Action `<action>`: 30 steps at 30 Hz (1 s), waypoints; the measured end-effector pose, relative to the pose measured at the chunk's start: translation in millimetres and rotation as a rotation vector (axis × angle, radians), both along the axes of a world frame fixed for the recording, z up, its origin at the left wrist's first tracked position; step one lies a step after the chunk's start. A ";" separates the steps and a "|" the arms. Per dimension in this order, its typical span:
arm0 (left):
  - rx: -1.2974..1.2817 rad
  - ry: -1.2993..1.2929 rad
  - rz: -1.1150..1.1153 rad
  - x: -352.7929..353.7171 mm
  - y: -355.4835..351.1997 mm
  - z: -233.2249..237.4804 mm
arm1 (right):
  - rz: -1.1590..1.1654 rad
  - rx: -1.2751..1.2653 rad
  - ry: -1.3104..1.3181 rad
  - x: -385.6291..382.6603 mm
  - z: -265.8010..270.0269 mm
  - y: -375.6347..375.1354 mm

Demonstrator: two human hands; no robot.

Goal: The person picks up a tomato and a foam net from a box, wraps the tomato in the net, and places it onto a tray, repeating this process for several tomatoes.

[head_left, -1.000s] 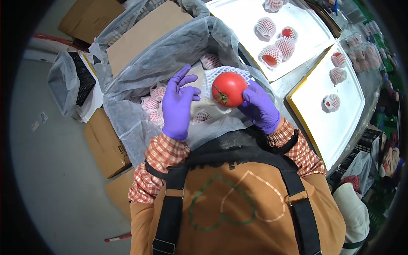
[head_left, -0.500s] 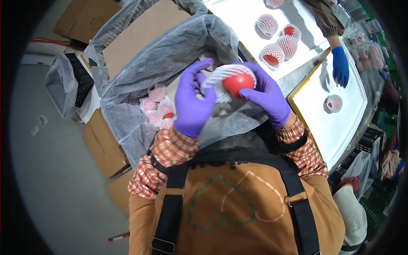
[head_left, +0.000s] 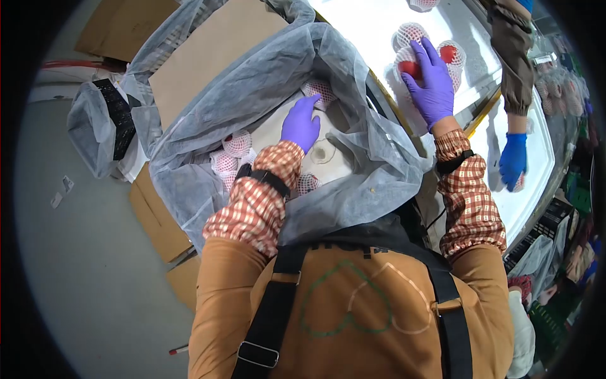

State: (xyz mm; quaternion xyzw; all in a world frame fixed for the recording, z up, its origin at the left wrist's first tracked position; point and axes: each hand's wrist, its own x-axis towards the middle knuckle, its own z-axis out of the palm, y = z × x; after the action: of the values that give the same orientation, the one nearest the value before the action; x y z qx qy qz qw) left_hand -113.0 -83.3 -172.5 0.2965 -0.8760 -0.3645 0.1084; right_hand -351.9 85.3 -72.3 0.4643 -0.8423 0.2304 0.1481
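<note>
Glossy red round tomato (head_left: 408,68) under smooth, rubbery purple-gloved right hand (head_left: 433,87), rough white foam netting (head_left: 402,57) around it, glossy white tray (head_left: 355,18) beneath, crinkled translucent plastic-looking liner (head_left: 353,211) around left hand (head_left: 301,124), matt brown cardboard sheet (head_left: 214,54) beyond

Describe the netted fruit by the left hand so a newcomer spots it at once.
Find the big grey-lined box beside the white tray. Inside, toward its far end, the netted fruit lies by the fingertips of the left hand. It sits apart there, while its neighbours show at the box's left side and near edge.
</note>
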 end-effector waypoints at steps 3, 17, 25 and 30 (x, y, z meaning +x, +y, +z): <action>-0.276 0.051 -0.104 -27.0 -10.9 -23.7 | 0.014 0.032 -0.021 -8.6 -6.6 -5.4; 0.084 -0.029 0.095 -43.4 -23.3 -26.6 | 0.279 -0.307 -0.828 95.4 58.5 37.7; 0.896 0.374 -0.048 23.5 28.2 132.6 | 0.343 -0.200 -1.144 142.2 61.9 15.6; 0.548 0.402 -0.202 60.9 65.6 155.5 | 0.484 -0.302 -1.403 168.2 51.1 13.2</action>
State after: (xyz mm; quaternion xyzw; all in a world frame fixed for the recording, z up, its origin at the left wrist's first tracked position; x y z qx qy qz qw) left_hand -52.1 -17.6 -17.0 0.1487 -0.7317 -0.6461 0.1583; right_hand -183.7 98.5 -21.1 0.3553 -0.5727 0.6110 -0.4154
